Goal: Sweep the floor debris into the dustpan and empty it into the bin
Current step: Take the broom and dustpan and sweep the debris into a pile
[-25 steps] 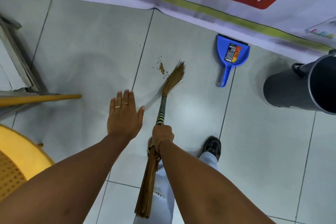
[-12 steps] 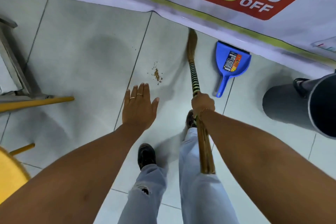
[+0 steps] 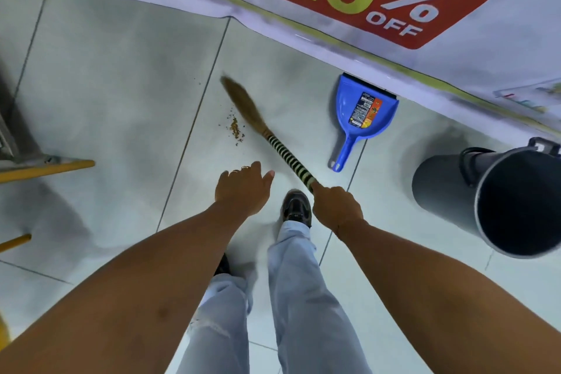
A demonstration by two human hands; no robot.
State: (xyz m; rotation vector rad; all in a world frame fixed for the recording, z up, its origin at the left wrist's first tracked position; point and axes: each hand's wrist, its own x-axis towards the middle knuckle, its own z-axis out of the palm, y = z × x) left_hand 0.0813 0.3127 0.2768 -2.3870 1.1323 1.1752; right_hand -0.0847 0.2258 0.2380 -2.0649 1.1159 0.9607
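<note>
Debris (image 3: 235, 128) lying in small pile, far of my feet, well left of dustpan (image 3: 362, 114). Broom (image 3: 264, 130) head now swinging back from banner side, touching pile's right edge. Right hand (image 3: 337, 205) fisting handle; left hand (image 3: 243, 191) hanging loose, empty. I'm judging gathering stroke underway; bin (image 3: 501, 200) waiting right.

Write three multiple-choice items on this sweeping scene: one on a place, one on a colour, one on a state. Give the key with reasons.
1. The debris lies where?
A. in the dustpan
B. on the floor left of the broom head
C. in the bin

2. The dustpan is:
A. blue
B. red
C. green

3. The left hand is:
A. gripping the broom
B. holding the dustpan
C. empty

Key: B, crumbs sit on tile beside the broom; A, its plastic is blue; C, only the right hand grips the handle.
</note>
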